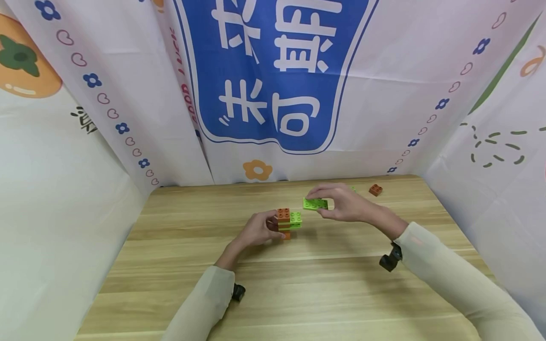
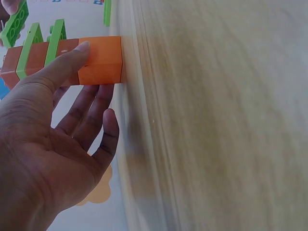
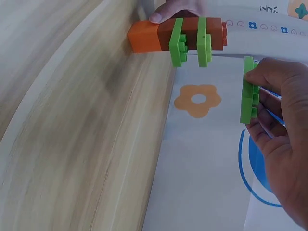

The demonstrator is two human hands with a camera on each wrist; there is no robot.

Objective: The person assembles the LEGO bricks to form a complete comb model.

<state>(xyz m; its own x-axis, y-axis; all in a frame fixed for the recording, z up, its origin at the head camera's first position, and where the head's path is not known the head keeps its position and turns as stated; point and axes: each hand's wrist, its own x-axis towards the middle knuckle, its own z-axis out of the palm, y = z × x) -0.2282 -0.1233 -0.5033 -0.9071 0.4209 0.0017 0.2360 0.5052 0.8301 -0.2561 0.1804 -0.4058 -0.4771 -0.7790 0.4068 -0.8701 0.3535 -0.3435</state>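
A stacked tower of toy building bricks point(image 1: 283, 215) stands on the table, with an orange block point(image 2: 106, 60) at its base and brown bricks alternating with green plates point(image 3: 177, 45) above. The plates jut out sideways toward the right. My left hand point(image 1: 257, 229) grips the tower low down, thumb on the orange block and some fingers behind it. Beside the top of the tower, to its right and apart from it, my right hand point(image 1: 346, 203) pinches a loose green plate point(image 3: 247, 96) between thumb and fingers, above the table.
A loose brown brick point(image 1: 376, 190) lies on the wooden table point(image 1: 298, 293) at the back right. A small green piece point(image 1: 354, 189) shows partly behind the right hand. Printed white cloth point(image 1: 384, 94) hangs along the back and both sides of the table.
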